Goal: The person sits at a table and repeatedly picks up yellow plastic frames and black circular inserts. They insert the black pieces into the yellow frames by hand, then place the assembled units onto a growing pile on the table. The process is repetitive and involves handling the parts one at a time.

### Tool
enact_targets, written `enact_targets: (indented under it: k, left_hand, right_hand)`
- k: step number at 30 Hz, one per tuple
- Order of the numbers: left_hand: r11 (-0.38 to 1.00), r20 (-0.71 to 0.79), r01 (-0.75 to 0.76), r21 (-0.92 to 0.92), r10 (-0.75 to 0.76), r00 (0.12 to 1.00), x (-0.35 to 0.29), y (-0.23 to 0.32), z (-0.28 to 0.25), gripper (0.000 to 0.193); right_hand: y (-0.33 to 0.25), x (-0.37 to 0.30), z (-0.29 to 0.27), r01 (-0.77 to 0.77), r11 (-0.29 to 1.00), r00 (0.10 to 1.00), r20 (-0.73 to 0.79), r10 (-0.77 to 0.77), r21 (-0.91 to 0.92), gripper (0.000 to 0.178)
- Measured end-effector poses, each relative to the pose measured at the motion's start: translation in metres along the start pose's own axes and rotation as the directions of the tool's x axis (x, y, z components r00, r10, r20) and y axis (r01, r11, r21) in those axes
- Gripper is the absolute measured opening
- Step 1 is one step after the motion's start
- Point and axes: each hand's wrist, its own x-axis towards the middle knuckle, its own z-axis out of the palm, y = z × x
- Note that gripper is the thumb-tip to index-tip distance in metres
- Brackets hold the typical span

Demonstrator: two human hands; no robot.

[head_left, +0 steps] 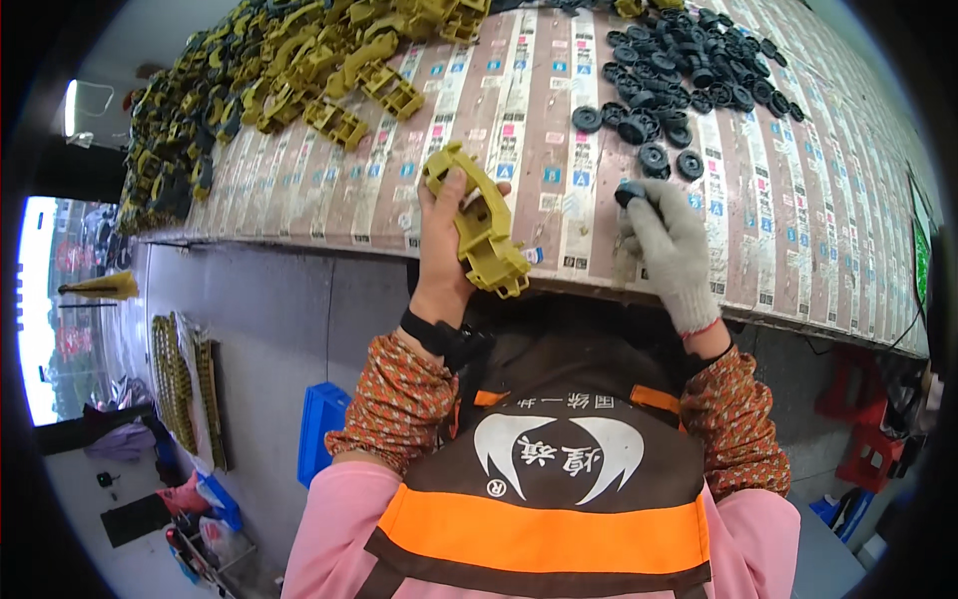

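Observation:
My bare left hand grips an olive-yellow plastic toy car chassis, thumb resting on its frame, held tilted above the table's near edge. In a white knit glove, my right hand pinches a small black toy wheel between thumb and fingertips, to the right of the chassis. Two loose black wheels lie on the table just beyond that hand. The wheel and the chassis are apart.
A large heap of yellow chassis parts covers the far left of the table. Many black wheels are piled at the far right. Below the near edge stand a blue bin on the left and red crates on the right.

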Motion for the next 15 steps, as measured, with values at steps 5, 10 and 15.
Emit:
enact_targets:
  k: [5, 10, 15]
  left_hand:
    - [0.999, 0.055, 0.021, -0.044, -0.019, 0.998, -0.006, 0.028, -0.033, 0.046]
    - [0.990, 0.069, 0.082, -0.119, -0.074, 0.995, -0.035, 0.035, -0.051, 0.050]
    - [0.991, 0.074, 0.074, -0.112, -0.066, 0.995, -0.063, 0.031, -0.060, 0.054]
  right_hand:
    - [-0.005, 0.011, 0.000, -0.095, 0.986, 0.995, 0.010, 0.095, 0.140, 0.019]
    - [-0.009, 0.004, 0.000, -0.055, 0.987, 0.998, 0.018, 0.053, 0.153, 0.020]
    - [-0.005, -0.001, -0.001, -0.047, 0.978, 0.999, 0.028, 0.043, 0.205, 0.021]
